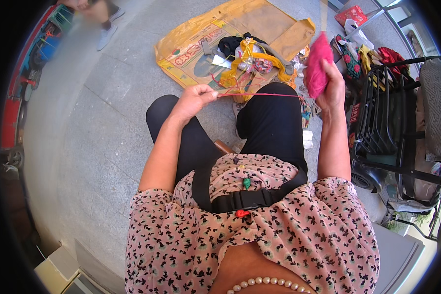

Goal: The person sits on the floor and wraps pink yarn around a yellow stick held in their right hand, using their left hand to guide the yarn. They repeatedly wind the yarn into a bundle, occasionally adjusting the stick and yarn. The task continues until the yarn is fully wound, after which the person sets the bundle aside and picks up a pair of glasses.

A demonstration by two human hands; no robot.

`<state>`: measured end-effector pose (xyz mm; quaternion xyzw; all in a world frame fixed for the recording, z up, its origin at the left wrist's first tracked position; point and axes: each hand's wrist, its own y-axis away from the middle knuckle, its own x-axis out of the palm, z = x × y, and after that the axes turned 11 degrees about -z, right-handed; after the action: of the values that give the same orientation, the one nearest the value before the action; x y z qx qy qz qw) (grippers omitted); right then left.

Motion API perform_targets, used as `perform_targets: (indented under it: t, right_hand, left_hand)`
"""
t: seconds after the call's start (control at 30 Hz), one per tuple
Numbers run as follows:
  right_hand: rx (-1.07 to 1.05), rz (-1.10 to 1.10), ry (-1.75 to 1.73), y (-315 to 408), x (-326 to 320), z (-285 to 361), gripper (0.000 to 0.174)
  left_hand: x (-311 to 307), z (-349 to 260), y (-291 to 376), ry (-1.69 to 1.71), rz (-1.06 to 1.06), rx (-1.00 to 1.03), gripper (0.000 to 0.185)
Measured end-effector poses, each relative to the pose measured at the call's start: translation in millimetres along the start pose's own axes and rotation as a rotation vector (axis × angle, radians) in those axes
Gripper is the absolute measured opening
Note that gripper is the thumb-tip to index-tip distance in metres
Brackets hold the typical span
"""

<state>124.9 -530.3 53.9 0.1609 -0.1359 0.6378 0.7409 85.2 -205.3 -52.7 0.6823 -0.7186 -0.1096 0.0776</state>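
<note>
My right hand [332,86] grips a bundle of bright pink yarn [319,64], held upright to the right of my right knee. From its lower end a pink strand [264,94] runs taut across above my knees to my left hand [196,100], which pinches it between thumb and forefinger. Looser pink strands hang just beyond the left hand. Past my knees, a printed yellow sack [191,40] lies flat on the floor. On it rest a yellow cloth strip [275,58], a dark cloth [229,46] and a multicoloured ball of yarn [263,65].
At the right stands a black metal-framed cart [382,121] with a grey patterned cushion [435,106]. Colourful fabrics [391,60] and a red bag [351,15] lie behind it. A person's legs and shoe [106,36] show at the upper left, near a red vehicle [13,106].
</note>
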Motion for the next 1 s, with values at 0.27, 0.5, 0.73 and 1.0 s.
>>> perform_targets:
  t: [0.27,0.5,0.73,1.0]
  right_hand:
    - [-0.460,0.389,1.503,29,-1,-6,0.046]
    - [-0.804,0.402,1.541,30,1,3,0.049]
    - [-0.668,-0.140,1.176,7,-13,-9,0.032]
    - [-0.002,-0.022,-0.352,-8,16,-18,0.037]
  left_hand:
    - [-40,-19,-6,-0.007,-0.110,0.137,0.014]
    - [-49,-21,-6,0.055,-0.141,0.130,0.014]
    - [-28,-16,1,0.131,-0.094,0.032,0.016]
    - [15,0,8,0.035,0.139,-0.079,0.016]
